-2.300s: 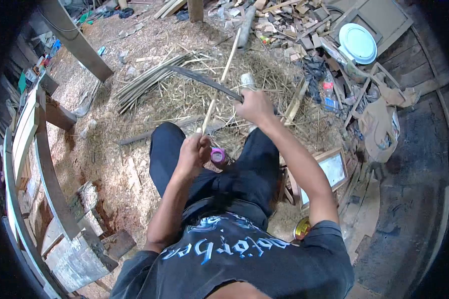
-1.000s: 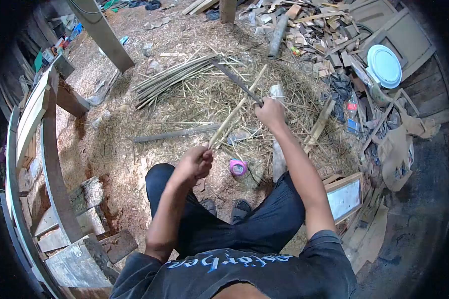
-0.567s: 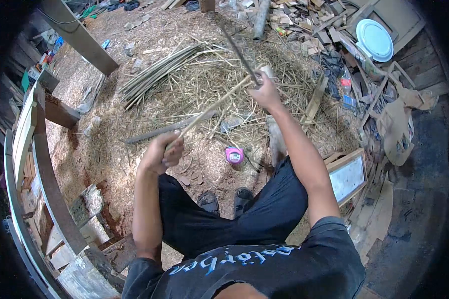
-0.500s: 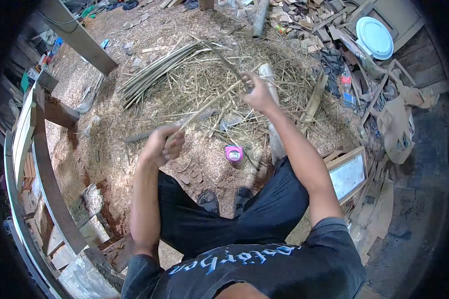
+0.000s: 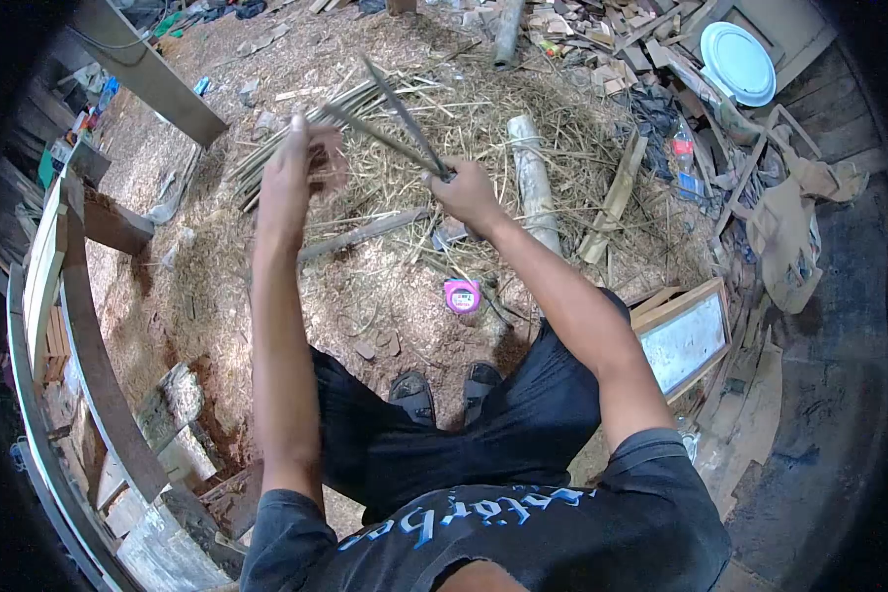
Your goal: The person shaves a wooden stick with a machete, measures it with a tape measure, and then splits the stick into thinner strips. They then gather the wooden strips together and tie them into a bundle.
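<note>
The person's right hand (image 5: 469, 194) has its fingers closed around the near end of a long dark blade (image 5: 402, 109) and also grips a slender strip (image 5: 380, 138); the two spread apart from the fist above the straw pile (image 5: 483, 109). The left hand (image 5: 301, 166), slightly blurred, is raised with its fingers loosely open, near the strip's far end; whether they touch it cannot be told. A pink tape measure (image 5: 462, 295) lies on the ground, between the hands and the sandalled feet (image 5: 412, 397).
</note>
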The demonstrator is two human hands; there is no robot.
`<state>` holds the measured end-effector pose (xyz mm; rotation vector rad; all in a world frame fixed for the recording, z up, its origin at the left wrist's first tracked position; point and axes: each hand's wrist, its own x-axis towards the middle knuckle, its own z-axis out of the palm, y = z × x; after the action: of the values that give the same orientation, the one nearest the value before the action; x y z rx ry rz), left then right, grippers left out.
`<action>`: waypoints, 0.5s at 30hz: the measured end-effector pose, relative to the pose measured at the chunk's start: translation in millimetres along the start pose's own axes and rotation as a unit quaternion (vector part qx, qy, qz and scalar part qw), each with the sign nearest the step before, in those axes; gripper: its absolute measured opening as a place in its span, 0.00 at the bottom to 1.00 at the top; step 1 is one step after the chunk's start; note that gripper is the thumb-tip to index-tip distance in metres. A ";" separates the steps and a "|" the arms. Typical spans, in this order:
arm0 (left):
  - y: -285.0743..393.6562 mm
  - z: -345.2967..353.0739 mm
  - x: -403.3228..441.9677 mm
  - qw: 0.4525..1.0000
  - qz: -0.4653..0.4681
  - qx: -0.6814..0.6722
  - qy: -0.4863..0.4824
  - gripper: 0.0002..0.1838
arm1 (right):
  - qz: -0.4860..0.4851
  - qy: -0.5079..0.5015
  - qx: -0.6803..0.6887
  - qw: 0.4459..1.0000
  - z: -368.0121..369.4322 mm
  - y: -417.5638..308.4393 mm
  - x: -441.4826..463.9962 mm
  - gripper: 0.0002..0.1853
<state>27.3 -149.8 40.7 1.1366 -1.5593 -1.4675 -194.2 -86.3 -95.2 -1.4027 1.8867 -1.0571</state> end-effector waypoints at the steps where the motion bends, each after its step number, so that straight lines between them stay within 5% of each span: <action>1: 1.1 9.5 -2.2 0.995 0.077 0.039 0.044 0.34 | -0.010 0.017 0.017 1.000 3.0 1.7 -1.6 0.15; 3: -10.2 23.1 2.9 0.985 0.174 0.015 0.000 0.23 | -0.019 0.032 0.014 0.999 12.5 18.8 2.6 0.17; 7: -32.8 54.7 10.5 0.955 0.289 -0.068 -0.025 0.25 | 0.022 -0.010 0.080 0.996 13.1 29.7 -9.0 0.20; 15: -40.1 73.6 35.5 0.944 0.323 0.008 0.068 0.13 | 0.003 -0.005 0.057 0.998 5.1 28.6 -22.0 0.25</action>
<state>-48.2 -154.0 -9.8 0.6184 -1.6338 -0.9154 -198.3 -62.5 -122.5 -1.3340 1.7922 -1.1341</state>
